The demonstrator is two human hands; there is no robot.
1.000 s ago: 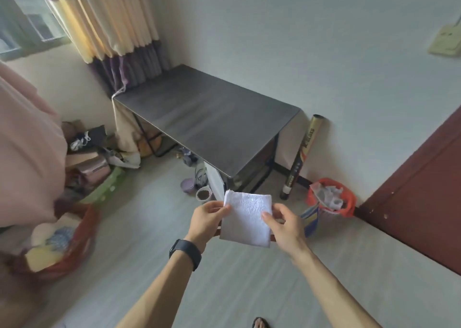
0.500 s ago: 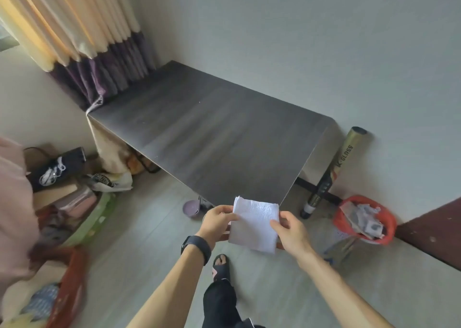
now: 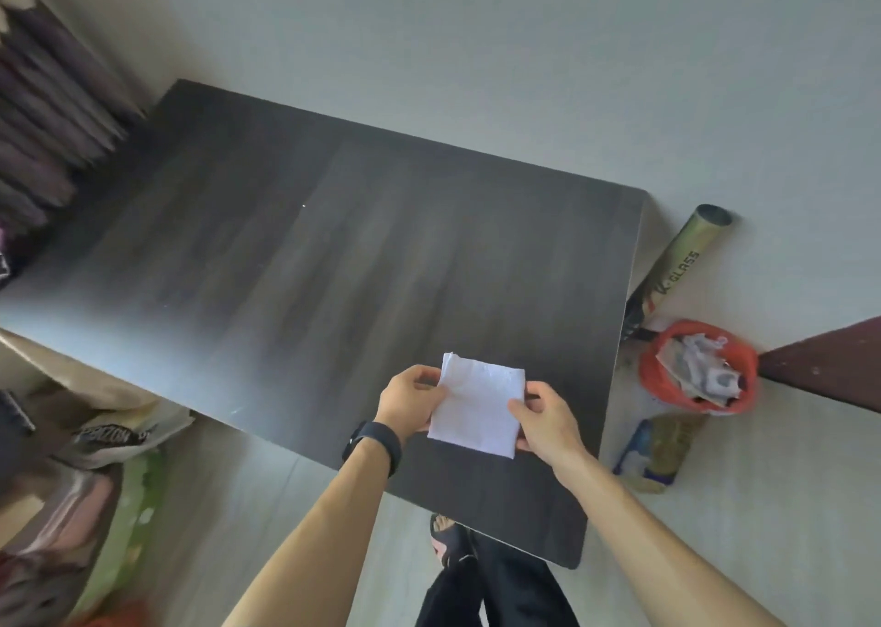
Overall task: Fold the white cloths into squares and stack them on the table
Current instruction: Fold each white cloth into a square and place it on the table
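A white cloth [image 3: 476, 402], folded into a small square, is held over the near right part of the dark wooden table [image 3: 310, 254]. My left hand [image 3: 412, 400] pinches its left edge and wears a black watch on the wrist. My right hand [image 3: 546, 419] grips its right edge. I cannot tell whether the cloth touches the tabletop. No other white cloth is visible on the table.
A red bin [image 3: 698, 374] full of paper stands on the floor right of the table, with a cardboard tube [image 3: 681, 259] leaning on the wall behind it. Purple curtains [image 3: 43, 116] hang at far left. Bags and clutter [image 3: 95, 474] fill the floor at left.
I have stepped up to the table. The folded cloth, held by both hands throughout, has gone from in front of the table's near corner to over its surface.
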